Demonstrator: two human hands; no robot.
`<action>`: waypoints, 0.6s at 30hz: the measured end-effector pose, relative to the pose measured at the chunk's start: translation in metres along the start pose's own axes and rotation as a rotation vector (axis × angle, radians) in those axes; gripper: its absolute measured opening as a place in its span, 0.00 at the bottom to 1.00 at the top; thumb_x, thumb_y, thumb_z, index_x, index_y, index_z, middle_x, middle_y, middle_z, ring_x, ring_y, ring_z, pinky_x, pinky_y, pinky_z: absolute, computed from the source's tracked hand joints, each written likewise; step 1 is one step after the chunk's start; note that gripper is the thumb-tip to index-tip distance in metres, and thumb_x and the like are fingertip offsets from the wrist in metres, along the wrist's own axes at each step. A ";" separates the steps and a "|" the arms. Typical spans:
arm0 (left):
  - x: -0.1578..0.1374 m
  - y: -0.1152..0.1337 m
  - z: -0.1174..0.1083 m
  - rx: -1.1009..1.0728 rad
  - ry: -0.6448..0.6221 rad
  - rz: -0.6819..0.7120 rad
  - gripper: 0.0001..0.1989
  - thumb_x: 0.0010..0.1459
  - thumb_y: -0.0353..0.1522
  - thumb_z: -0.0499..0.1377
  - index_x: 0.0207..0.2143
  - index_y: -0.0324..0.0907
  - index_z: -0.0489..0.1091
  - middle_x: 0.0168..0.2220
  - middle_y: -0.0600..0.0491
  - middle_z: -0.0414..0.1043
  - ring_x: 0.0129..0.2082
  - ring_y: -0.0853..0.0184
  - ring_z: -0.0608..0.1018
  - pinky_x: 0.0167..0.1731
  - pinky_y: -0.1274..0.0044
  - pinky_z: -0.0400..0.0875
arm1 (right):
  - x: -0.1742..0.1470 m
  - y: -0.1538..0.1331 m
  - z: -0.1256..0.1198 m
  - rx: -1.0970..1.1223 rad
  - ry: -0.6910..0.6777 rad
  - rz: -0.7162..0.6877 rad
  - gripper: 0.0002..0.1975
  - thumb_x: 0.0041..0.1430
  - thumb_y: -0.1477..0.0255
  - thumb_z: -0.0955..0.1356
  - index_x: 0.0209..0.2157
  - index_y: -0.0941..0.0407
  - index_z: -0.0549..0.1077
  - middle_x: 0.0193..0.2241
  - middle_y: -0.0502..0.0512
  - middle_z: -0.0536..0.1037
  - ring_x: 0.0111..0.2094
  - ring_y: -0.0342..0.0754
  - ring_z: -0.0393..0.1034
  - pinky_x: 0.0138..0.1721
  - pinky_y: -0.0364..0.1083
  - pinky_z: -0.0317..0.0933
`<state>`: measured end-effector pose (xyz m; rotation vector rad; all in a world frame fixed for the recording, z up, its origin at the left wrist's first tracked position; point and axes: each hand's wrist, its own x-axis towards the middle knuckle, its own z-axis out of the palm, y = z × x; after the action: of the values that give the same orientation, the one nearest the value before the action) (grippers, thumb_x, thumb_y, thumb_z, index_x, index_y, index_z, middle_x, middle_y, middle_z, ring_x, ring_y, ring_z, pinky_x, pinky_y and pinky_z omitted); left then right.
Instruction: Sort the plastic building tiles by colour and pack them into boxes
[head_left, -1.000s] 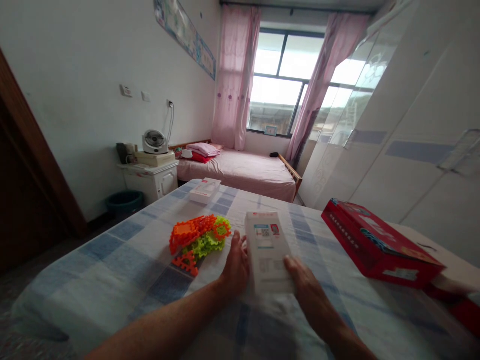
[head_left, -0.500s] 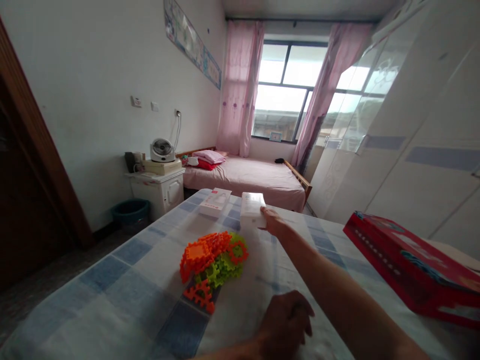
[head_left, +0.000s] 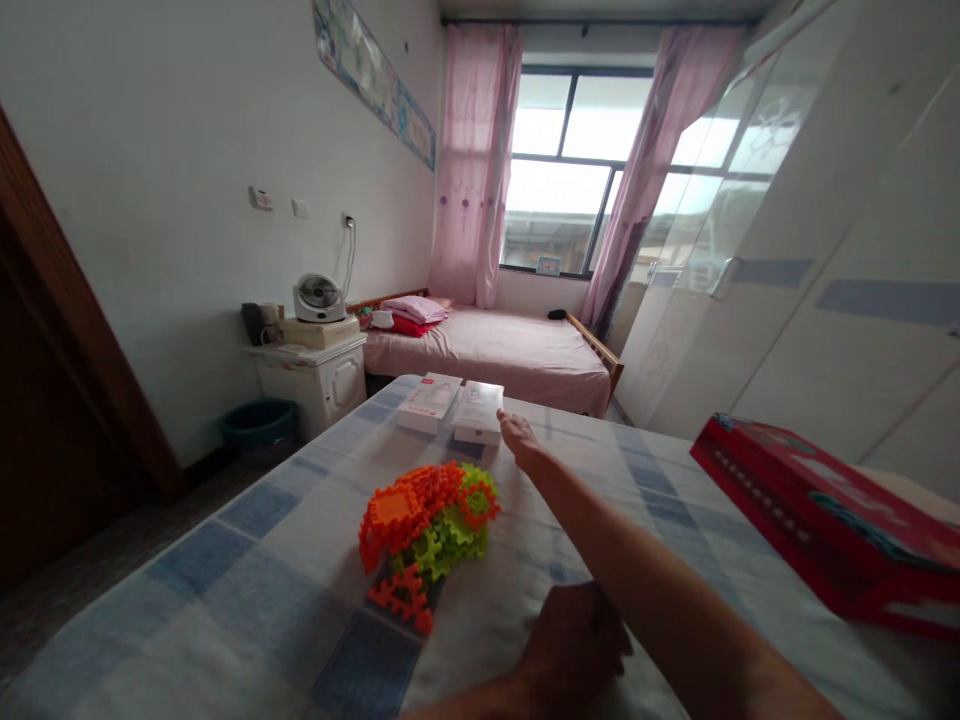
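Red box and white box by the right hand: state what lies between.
The head view shows the right hand, then tablecloth, between the white box and red box.

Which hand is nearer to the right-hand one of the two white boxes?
Right. The right hand is at the right edge of that white box; the left hand is farther from it, lower in view, nearer the camera.

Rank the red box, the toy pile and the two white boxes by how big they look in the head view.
1. Red box: perhaps helped by nearness to the camera.
2. Toy pile.
3. White box by the right hand and the other white box: too alike to rank.
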<state>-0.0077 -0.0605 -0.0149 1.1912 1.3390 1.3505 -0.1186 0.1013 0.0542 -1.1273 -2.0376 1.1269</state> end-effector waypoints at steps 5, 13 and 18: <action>-0.004 0.008 -0.003 -0.039 0.002 -0.041 0.11 0.49 0.28 0.51 0.33 0.39 0.72 0.22 0.55 0.69 0.17 0.73 0.69 0.19 0.81 0.62 | -0.062 0.025 -0.052 -0.071 0.056 -0.052 0.23 0.58 0.65 0.60 0.52 0.61 0.66 0.54 0.65 0.68 0.56 0.52 0.59 0.56 0.52 0.52; -0.009 0.023 -0.014 -0.066 -0.033 -0.016 0.10 0.48 0.34 0.59 0.31 0.38 0.74 0.22 0.54 0.71 0.19 0.71 0.71 0.19 0.81 0.65 | -0.182 0.110 -0.170 -0.292 0.292 -0.239 0.22 0.54 0.71 0.60 0.52 0.59 0.66 0.52 0.62 0.68 0.54 0.49 0.61 0.54 0.52 0.57; -0.009 0.018 -0.018 -0.017 -0.052 -0.009 0.13 0.47 0.38 0.61 0.33 0.39 0.74 0.23 0.55 0.71 0.20 0.71 0.72 0.20 0.80 0.66 | -0.232 0.158 -0.253 -0.380 0.546 -0.140 0.21 0.56 0.69 0.59 0.50 0.59 0.67 0.50 0.62 0.70 0.51 0.51 0.64 0.51 0.55 0.60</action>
<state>-0.0228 -0.0736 0.0030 1.1988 1.2925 1.3136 0.2545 0.0500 0.0293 -1.2736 -1.8812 0.3087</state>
